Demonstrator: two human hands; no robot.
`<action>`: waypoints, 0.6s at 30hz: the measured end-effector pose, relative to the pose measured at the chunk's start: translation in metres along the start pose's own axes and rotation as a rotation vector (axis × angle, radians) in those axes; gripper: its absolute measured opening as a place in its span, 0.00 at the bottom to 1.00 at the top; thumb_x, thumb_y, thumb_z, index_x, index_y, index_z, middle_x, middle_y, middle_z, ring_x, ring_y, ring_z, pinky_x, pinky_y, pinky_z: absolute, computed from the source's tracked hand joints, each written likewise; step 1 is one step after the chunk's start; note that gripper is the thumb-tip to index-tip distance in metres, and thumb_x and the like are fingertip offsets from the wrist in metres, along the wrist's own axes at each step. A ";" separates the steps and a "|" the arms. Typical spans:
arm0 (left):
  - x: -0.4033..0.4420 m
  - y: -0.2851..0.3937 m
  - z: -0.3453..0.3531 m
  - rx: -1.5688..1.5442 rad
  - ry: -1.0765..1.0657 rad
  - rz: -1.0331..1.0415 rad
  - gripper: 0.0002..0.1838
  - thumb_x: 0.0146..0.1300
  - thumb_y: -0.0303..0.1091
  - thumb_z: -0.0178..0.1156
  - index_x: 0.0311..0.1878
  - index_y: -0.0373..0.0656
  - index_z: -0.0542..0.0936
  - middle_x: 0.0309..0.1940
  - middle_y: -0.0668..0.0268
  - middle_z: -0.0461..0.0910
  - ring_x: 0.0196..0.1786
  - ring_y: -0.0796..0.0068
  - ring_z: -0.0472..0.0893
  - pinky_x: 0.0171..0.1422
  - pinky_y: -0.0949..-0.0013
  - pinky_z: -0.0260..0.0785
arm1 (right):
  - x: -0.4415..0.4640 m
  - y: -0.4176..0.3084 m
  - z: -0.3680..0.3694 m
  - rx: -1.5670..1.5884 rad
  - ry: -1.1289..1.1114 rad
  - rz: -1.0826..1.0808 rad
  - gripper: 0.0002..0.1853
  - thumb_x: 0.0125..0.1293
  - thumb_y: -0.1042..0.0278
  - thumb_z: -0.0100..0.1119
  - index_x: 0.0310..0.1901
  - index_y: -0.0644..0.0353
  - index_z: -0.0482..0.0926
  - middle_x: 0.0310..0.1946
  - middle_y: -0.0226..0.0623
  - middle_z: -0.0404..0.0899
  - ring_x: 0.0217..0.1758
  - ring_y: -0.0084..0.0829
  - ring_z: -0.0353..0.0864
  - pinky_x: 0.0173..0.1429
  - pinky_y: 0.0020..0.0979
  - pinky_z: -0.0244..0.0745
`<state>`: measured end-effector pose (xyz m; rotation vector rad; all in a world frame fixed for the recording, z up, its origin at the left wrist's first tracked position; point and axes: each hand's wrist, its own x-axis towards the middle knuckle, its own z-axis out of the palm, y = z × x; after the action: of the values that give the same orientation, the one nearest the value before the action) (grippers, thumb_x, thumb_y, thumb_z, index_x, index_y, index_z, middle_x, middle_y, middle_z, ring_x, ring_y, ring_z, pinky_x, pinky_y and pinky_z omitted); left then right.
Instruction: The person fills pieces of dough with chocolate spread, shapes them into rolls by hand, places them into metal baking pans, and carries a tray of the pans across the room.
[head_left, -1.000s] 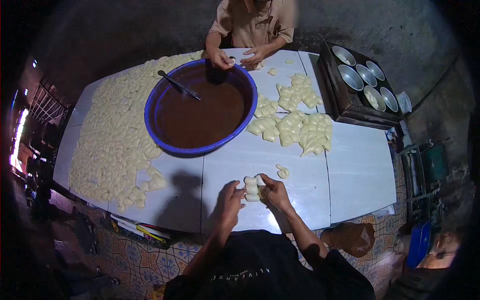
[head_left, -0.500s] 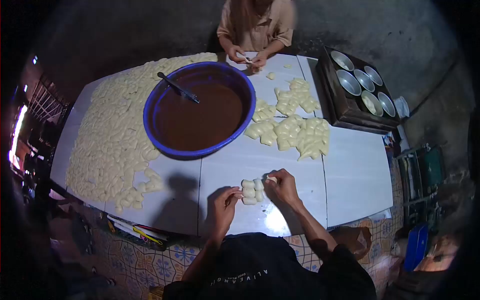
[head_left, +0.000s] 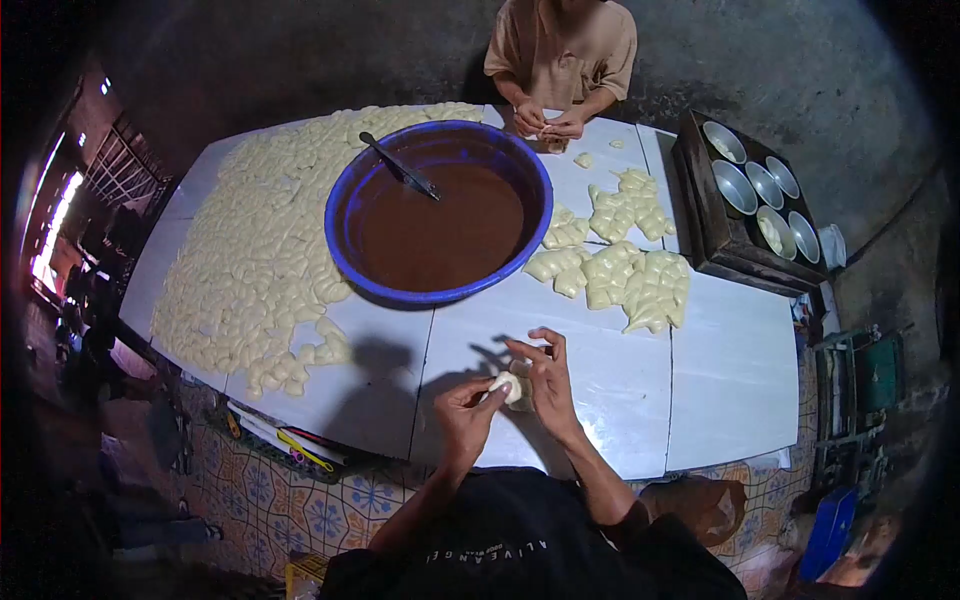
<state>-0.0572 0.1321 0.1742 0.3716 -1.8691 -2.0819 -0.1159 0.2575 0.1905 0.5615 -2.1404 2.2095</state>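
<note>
My left hand (head_left: 466,420) pinches a small pale piece of dough (head_left: 507,386) just above the table. Close beside it, my right hand (head_left: 550,385) has its fingers spread and raised, apparently holding nothing. Between the two hands, more pale dough (head_left: 523,400) lies on the white tabletop, mostly hidden by the fingers. Beyond my hands stands a large blue basin (head_left: 337,245) of brown filling (head_left: 440,235), with a dark-handled utensil (head_left: 400,168) resting in it. Flattened clumps of pale dough (head_left: 655,290) lie right of the basin.
Many dough pieces (head_left: 240,270) cover the table's left side. A dark box (head_left: 745,262) with several metal cups (head_left: 735,187) stands at the back right. Across the table, a person in a tan shirt (head_left: 565,55) works dough with both hands (head_left: 545,122).
My left hand now holds a dough piece up off the table. My right hand has come closer to it and spread its fingers. The whole view has shifted rightward.
</note>
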 end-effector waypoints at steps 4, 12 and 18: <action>0.001 -0.006 -0.007 -1.073 -0.224 -0.630 0.21 0.63 0.36 0.62 0.56 0.35 0.76 0.46 0.58 0.80 0.48 0.71 0.79 0.56 0.70 0.71 | -0.006 0.010 0.019 -0.158 -0.159 -0.191 0.30 0.65 0.35 0.50 0.46 0.58 0.82 0.61 0.44 0.64 0.63 0.42 0.62 0.66 0.42 0.57; 0.111 0.033 -0.004 -0.728 -0.717 -0.307 0.60 0.53 0.77 0.51 0.67 0.23 0.57 0.60 0.43 0.70 0.63 0.53 0.71 0.68 0.55 0.60 | 0.014 0.047 -0.005 0.692 -0.315 0.250 0.64 0.50 0.39 0.70 0.75 0.52 0.32 0.71 0.35 0.49 0.69 0.34 0.58 0.69 0.40 0.62; 0.272 0.013 -0.016 0.856 -0.417 -0.204 0.42 0.68 0.69 0.33 0.38 0.38 0.84 0.32 0.48 0.82 0.49 0.51 0.80 0.56 0.53 0.68 | 0.011 0.069 -0.004 0.664 -0.153 0.309 0.50 0.62 0.49 0.63 0.76 0.46 0.38 0.72 0.39 0.50 0.62 0.29 0.63 0.57 0.32 0.69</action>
<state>-0.2988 0.0066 0.1908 0.3347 -3.0443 -1.4140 -0.1445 0.2544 0.1271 0.4327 -1.5868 3.1611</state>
